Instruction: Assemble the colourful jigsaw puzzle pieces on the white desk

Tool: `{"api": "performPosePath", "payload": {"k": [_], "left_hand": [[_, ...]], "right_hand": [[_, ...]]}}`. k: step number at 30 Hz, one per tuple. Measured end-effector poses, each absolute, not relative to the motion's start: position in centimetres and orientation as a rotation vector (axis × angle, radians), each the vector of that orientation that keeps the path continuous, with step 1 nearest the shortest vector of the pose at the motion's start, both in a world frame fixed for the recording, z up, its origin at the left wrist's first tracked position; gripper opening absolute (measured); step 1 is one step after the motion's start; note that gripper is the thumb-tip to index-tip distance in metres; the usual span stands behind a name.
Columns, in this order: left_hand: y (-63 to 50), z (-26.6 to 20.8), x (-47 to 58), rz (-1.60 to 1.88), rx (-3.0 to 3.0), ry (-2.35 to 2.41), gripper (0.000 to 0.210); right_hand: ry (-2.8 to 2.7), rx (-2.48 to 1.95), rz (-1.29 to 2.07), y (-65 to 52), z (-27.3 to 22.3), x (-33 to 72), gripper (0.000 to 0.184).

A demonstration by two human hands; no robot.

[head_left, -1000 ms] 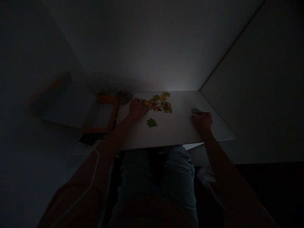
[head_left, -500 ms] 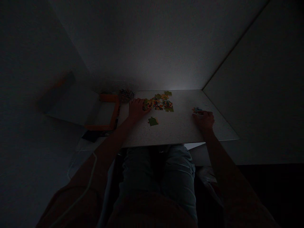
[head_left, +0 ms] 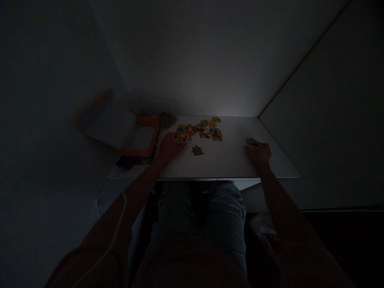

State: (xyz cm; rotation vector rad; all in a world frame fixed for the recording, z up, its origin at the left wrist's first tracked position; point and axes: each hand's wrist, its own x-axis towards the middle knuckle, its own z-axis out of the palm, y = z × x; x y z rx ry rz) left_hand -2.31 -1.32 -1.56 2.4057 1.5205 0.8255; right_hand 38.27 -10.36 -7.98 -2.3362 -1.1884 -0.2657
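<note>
A partly joined cluster of jigsaw pieces (head_left: 200, 130) is seen on the white table (head_left: 228, 164), approx. a dozen joined, exact count not readable in the dark; most of the picture is judged still unbuilt. The left hand (head_left: 168, 147) rests at the cluster's near-left end, fingers on a piece there; grip can't be told. One loose green piece (head_left: 197, 150) lies just beside it. The right hand (head_left: 258, 153) touches one small bluish piece (head_left: 251, 141), well apart, w/ grip unclear. One orange-rimmed box tray (head_left: 143, 138) and a heap of unsorted pieces (head_left: 167, 118) sit left.
</note>
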Motion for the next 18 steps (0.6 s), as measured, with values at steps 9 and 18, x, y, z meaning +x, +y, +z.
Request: {"api": "performPosePath", "payload": {"k": [9, 18], "left_hand": [[-2.7, -1.7, -4.3, 0.791, 2.401, 1.408, 0.056], [-5.0, -2.5, -5.4, 0.745, 2.416, 1.619, 0.056]], "right_hand": [[-1.185, -2.345, -0.293, -10.6, -7.7, 37.8, 0.040], [-1.216, -2.362, -0.293, -10.7, -7.8, 37.6, 0.041]]}}
